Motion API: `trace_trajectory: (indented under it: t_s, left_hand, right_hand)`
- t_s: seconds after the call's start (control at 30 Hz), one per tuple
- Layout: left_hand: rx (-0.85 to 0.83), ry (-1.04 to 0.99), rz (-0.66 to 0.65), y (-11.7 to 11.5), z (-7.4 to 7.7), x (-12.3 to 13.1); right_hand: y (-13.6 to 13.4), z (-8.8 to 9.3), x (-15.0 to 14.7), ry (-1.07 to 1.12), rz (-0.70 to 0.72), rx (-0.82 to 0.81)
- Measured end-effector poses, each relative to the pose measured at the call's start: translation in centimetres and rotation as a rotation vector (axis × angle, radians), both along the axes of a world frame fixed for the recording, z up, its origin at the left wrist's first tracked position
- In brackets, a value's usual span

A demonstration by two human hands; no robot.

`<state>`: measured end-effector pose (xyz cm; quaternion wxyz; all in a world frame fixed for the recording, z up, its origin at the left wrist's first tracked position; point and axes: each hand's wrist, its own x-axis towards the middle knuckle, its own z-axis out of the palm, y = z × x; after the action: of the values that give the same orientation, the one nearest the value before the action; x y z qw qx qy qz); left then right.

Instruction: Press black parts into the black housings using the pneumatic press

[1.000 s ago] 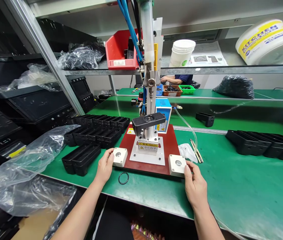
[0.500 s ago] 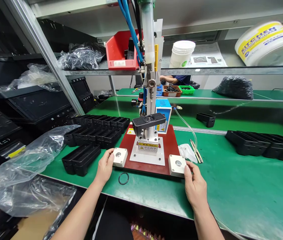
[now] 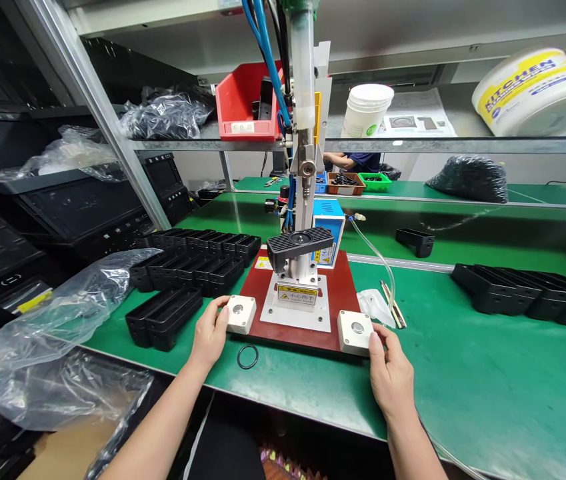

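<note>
A small press stands on a dark red base plate [image 3: 343,293], and a black ribbed plastic part [image 3: 300,245] sits on its fixture under the vertical ram [image 3: 305,167]. My left hand [image 3: 210,337] grips the white button box [image 3: 241,313] at the plate's front left corner, thumb on its top edge. My right hand [image 3: 390,377] is curled against the matching white button box [image 3: 355,331] at the front right corner, thumb at its side. A black rubber ring [image 3: 247,357] lies on the green mat between my hands.
Black plastic housings stand in rows at the left [image 3: 187,267] and right [image 3: 523,290]. Crumpled clear bags [image 3: 53,320] hang over the left edge. Thin sticks [image 3: 393,310] and a clear tube lie right of the plate. Another person's arm [image 3: 343,161] works at the far bench.
Only the view has shifted a little; both hands stay on the button boxes and the part has not moved.
</note>
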<state>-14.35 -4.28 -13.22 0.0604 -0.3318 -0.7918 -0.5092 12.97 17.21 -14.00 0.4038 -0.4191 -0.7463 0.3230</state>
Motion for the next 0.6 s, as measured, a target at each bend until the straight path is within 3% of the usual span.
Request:
trace_trajectory:
  t_s: [0.3,0.43,0.6]
  left_hand:
    - [0.077,0.127,0.097,-0.4,-0.3,-0.1]
    - [0.139,0.273,0.108,-0.4,-0.3,-0.2]
    - [0.184,0.469,0.038,0.5,1.9,0.2]
  right_hand:
    - [0.0,0.0,0.0,0.008,0.005,-0.003]
    - [-0.1,0.1,-0.1,0.011,0.004,0.001]
    - [-0.3,0.3,-0.2,0.019,0.001,0.007]
